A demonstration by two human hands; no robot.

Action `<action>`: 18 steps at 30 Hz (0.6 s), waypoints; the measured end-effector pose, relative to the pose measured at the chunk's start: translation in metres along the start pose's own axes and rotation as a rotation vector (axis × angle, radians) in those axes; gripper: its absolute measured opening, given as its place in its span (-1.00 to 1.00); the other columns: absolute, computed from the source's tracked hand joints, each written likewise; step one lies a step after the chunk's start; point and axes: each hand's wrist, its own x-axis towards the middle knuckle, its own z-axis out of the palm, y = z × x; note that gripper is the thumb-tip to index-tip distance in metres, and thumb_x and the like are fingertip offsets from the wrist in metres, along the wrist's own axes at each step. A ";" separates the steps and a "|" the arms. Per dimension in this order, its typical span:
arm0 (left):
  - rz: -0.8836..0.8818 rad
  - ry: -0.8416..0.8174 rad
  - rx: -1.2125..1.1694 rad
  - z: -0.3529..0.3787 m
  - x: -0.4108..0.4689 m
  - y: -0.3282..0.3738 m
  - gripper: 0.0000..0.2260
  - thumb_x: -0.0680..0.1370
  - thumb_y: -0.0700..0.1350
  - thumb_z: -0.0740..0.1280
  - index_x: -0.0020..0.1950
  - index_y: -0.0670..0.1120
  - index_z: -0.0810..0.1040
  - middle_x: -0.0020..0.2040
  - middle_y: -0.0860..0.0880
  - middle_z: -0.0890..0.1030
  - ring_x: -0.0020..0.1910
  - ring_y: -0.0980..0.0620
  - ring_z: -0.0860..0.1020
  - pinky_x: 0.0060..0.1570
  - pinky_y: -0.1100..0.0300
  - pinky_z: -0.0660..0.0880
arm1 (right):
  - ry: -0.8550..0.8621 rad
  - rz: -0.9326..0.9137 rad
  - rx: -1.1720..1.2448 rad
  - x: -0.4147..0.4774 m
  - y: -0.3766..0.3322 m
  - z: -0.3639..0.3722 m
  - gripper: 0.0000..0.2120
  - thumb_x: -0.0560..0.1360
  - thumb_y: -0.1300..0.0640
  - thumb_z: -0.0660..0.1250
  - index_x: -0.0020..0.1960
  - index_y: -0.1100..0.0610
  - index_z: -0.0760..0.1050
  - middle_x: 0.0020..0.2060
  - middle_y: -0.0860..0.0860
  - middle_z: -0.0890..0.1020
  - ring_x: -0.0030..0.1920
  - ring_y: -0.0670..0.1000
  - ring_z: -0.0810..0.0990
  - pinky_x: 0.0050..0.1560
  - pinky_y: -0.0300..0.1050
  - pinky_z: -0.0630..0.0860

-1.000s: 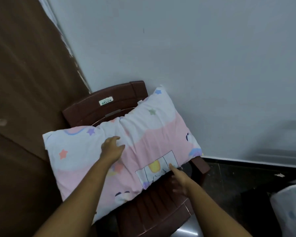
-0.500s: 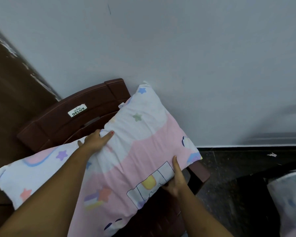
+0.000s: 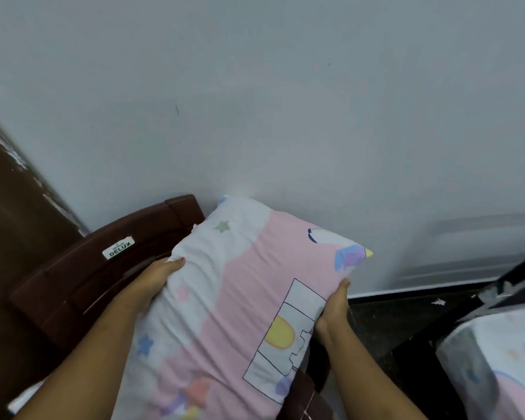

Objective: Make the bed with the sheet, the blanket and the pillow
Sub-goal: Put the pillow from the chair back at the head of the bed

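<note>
A pink and white pillow (image 3: pixel 240 286) printed with stars and a cartoon house is held up over a dark brown plastic chair (image 3: pixel 82 268). My left hand (image 3: pixel 152 283) grips the pillow's left edge, thumb on top and fingers hidden underneath. My right hand (image 3: pixel 334 307) grips its right edge the same way, thumb up along the side. The pillow's near end runs out of the bottom of the view. At the lower right, a corner of the bed (image 3: pixel 497 359) shows under a matching printed sheet.
A pale grey wall (image 3: pixel 285 116) stands right behind the chair. A dark wooden door or panel (image 3: pixel 6 207) fills the left edge. Dark tiled floor (image 3: pixel 400 322) lies between the chair and the bed's black frame (image 3: pixel 522 277).
Both hands have gone from resting on the pillow to gripping its two sides. The pillow has come up off the chair seat and swung rightward, and my view has turned right.
</note>
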 end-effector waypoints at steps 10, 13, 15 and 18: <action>-0.084 -0.102 -0.286 0.049 -0.018 -0.012 -0.75 0.56 -0.07 0.22 0.11 -0.16 0.58 0.13 -0.23 0.61 0.07 -0.17 0.57 0.10 -0.02 0.45 | 0.072 -0.269 -0.194 -0.031 -0.076 -0.023 -0.28 0.18 -0.54 0.34 0.03 0.03 0.59 -0.10 0.05 0.70 -0.08 0.14 0.67 0.07 0.13 0.58; -0.031 -0.133 -0.188 0.062 0.011 -0.027 -0.25 0.26 0.34 0.46 0.29 -0.11 0.50 0.16 -0.16 0.62 0.12 -0.15 0.59 0.19 -0.08 0.47 | 0.065 -0.335 -0.196 -0.044 -0.077 -0.033 -0.16 0.02 -0.59 0.32 -0.01 0.05 0.62 -0.05 0.07 0.71 -0.05 0.14 0.67 0.11 0.13 0.56; -0.013 -0.066 -0.229 0.067 0.028 -0.034 0.06 -0.02 0.41 0.53 0.33 -0.15 0.44 0.20 -0.17 0.58 0.11 -0.16 0.59 0.18 -0.11 0.49 | 0.052 -0.348 -0.259 -0.050 -0.079 -0.033 -0.17 0.04 -0.57 0.35 -0.01 0.08 0.61 -0.06 0.08 0.70 -0.05 0.14 0.67 0.09 0.13 0.57; 0.000 -0.036 -0.206 0.081 -0.023 0.000 -0.09 0.27 0.31 0.48 0.45 -0.14 0.27 0.36 -0.13 0.40 0.27 -0.18 0.46 0.24 -0.09 0.42 | 0.065 -0.367 -0.465 -0.066 -0.079 -0.030 -0.48 0.41 -0.36 0.27 0.01 0.08 0.56 -0.05 0.10 0.68 -0.05 0.14 0.65 0.08 0.14 0.58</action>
